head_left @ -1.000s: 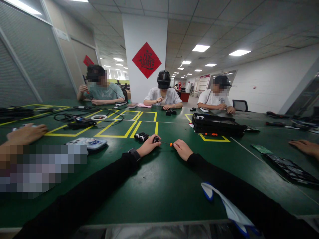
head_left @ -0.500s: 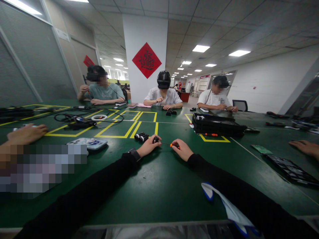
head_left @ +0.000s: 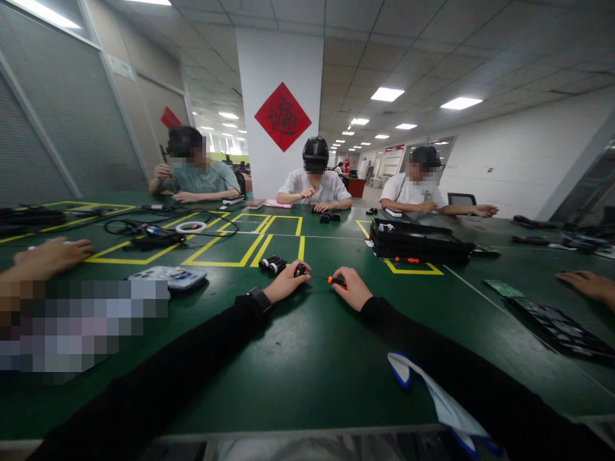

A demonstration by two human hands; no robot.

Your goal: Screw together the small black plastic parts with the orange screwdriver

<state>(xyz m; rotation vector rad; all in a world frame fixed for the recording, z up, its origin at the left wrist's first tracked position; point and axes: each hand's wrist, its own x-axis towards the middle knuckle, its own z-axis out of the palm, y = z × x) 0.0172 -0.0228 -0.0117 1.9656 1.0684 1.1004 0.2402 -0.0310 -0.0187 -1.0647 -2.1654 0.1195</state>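
My left hand rests on the green table with its fingers closed on a small black part. My right hand pinches the orange handle of a small screwdriver, whose thin shaft points left at the black part. Two more small black cylinders lie just left of my left hand, beside a yellow floor-tape line. Both my arms wear black sleeves, and a watch sits on my left wrist.
A black tool case with another orange screwdriver lies ahead right. Cables and a tape roll lie ahead left, a game controller nearer. Other people's hands rest at left and right. Three people sit opposite. A white-blue mask lies near me.
My right hand has closed further round the screwdriver handle and shifted slightly toward the black part. The person at the far right has stretched an arm out along the table.
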